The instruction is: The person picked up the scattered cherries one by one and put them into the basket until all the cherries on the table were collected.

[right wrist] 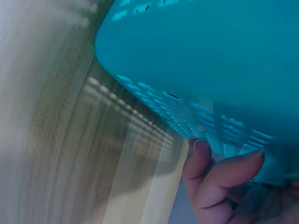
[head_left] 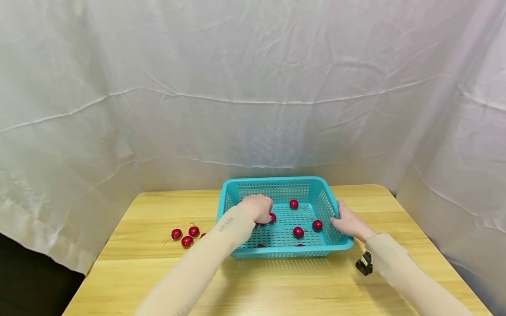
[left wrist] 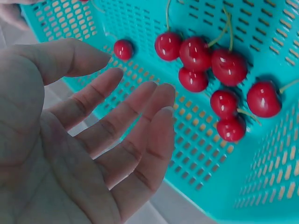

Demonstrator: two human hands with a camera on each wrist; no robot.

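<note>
A turquoise perforated plastic basket (head_left: pixel 286 251) stands on the wooden table with several red cherries inside. My left hand (head_left: pixel 257 208) hangs over the basket's left half, close to one cherry (head_left: pixel 272 217) in the head view. Its fingers (left wrist: pixel 110 119) bend loosely with nothing between them in the left wrist view, where cherries (left wrist: pixel 229 67) with green stems cluster beyond the fingertips. At the basket's right side, my right hand (head_left: pixel 349 220) grips the rim, thumb towards the inside. Against the outer wall, the right wrist view shows curled fingers (right wrist: pixel 226 177); the rest of that hand is partly cut off.
More cherries (head_left: pixel 187 241) lie on the table (head_left: pixel 158 281) left of the basket, one partly behind my left forearm. A small black device (head_left: pixel 364 263) shows by the right wrist. White cloth (head_left: pixel 253 109) hangs behind and at both sides.
</note>
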